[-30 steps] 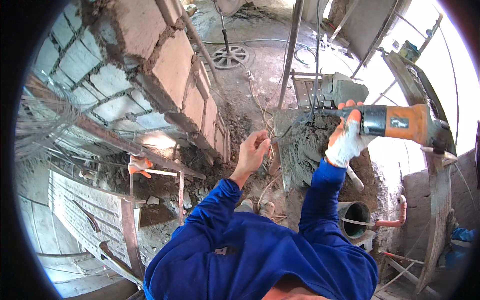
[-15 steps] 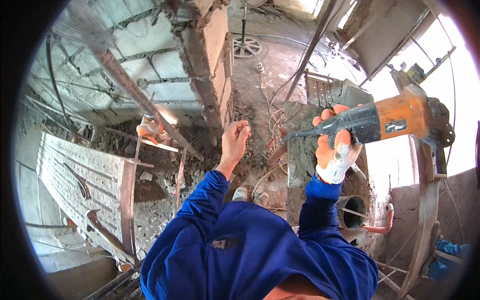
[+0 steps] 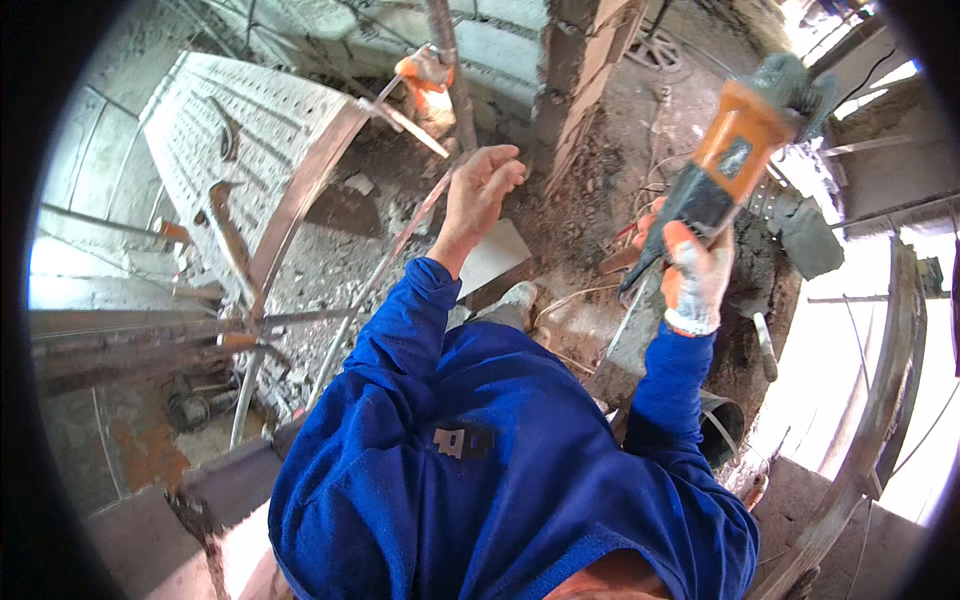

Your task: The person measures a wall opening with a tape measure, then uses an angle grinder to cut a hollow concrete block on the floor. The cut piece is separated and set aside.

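My right hand (image 3: 694, 275), in a white work glove with orange fingers, is closed around the black body of an orange-and-black angle grinder (image 3: 738, 150). The grinder's head points up and to the right, and its cord end hangs toward my body. My bare left hand (image 3: 482, 195) is held up in front of me, fingers loosely stretched to the right with nothing visible in them. Just below it in view lies a pale flat slab (image 3: 496, 262). Farther away, another orange-and-white glove (image 3: 428, 72) sits on a bar beside an upright metal pole (image 3: 458, 100).
A perforated metal platform (image 3: 262, 115) stands at the left, with a hammer-like tool (image 3: 232, 240) on its edge. Rubble (image 3: 310, 265) covers the ground beside it. A block wall (image 3: 500, 55) rises ahead. At the right stands a timber post (image 3: 885, 370); a dark round pipe (image 3: 722, 425) lies near my right elbow.
My view has swung, so the platform and wall sit farther right. The grinder has tilted from nearly level to pointing upward. My left hand's fingers now reach to the right.
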Action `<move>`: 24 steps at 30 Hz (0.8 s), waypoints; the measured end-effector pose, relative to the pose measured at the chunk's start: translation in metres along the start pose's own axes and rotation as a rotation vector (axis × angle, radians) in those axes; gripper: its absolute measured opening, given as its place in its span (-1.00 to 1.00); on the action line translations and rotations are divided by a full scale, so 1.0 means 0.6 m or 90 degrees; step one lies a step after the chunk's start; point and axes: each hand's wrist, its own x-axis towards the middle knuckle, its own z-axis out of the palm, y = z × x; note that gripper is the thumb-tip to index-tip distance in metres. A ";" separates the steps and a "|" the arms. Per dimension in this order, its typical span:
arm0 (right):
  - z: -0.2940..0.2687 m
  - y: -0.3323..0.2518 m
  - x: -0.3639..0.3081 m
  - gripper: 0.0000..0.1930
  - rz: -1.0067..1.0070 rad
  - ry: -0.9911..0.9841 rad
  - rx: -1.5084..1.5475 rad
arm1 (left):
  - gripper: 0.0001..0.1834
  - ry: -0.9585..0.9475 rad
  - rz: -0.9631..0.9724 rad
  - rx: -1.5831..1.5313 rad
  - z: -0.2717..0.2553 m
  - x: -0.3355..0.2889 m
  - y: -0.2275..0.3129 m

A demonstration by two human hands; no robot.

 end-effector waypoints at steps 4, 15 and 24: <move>-0.014 0.102 -0.059 -0.45 0.143 -0.025 -0.015 | -0.56 -0.178 -0.138 -0.011 0.025 -0.103 0.011; -0.053 0.267 -0.183 -0.27 0.324 -0.211 -0.680 | -0.63 -0.037 -0.469 -0.195 0.122 -0.221 -0.124; -0.107 0.448 -0.133 -0.37 0.752 -0.172 0.050 | -0.56 -0.028 -0.637 -0.435 0.023 -0.333 -0.215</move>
